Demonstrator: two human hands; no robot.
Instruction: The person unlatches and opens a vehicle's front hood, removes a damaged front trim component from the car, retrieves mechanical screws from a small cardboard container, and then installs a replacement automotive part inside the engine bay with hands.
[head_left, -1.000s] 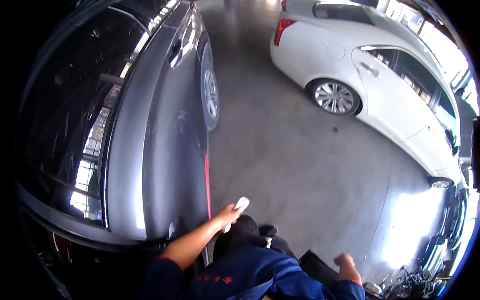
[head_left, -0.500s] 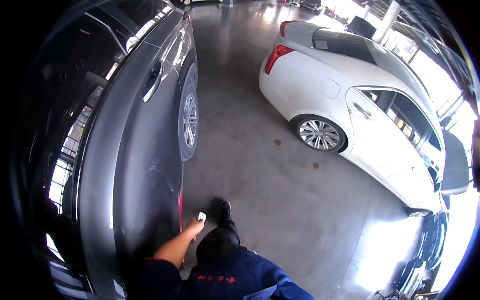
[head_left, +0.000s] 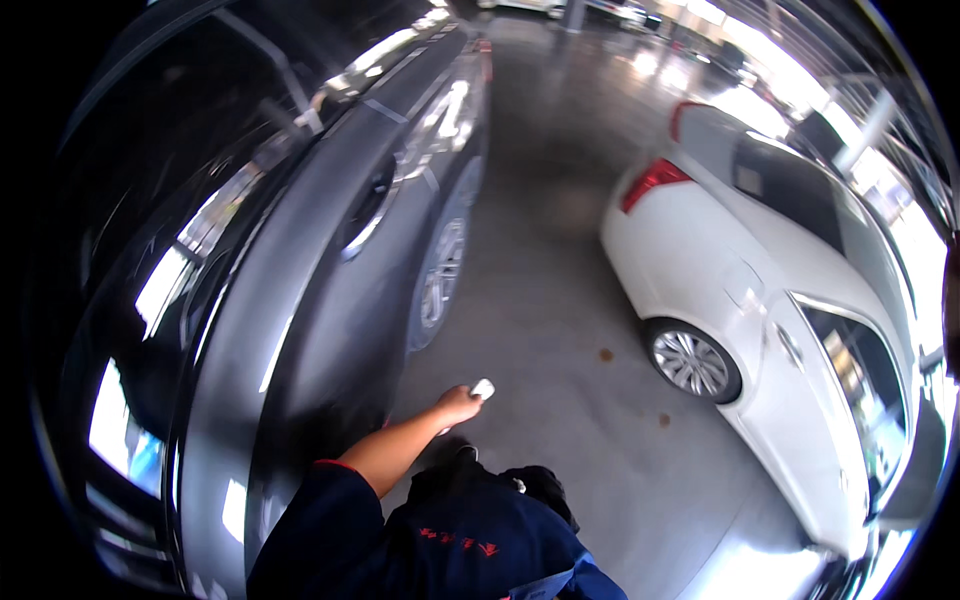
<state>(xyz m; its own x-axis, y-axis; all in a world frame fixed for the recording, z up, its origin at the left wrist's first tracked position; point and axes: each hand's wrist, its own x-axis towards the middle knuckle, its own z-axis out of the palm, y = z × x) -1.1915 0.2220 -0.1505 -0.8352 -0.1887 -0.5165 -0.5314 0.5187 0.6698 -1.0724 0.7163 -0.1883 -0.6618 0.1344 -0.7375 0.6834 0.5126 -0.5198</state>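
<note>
My left hand [head_left: 458, 404] reaches forward beside the grey car [head_left: 340, 260] and is closed around a small white object [head_left: 483, 388], which sticks out past my fingers. The hand hangs over the concrete floor, just right of the car's side panel and behind its wheel [head_left: 443, 272]. My left forearm is bare below a dark blue sleeve [head_left: 320, 510]. My right hand is out of sight below my body.
A white car [head_left: 760, 300] stands to the right with its wheel [head_left: 690, 360] facing me. A strip of grey concrete floor [head_left: 550, 300] runs between the two cars. More parked vehicles and bright windows show at the far top.
The view has swung forward along the grey car's side. My left hand stays shut on the white object and now sits farther from the car. My right hand dropped out of view.
</note>
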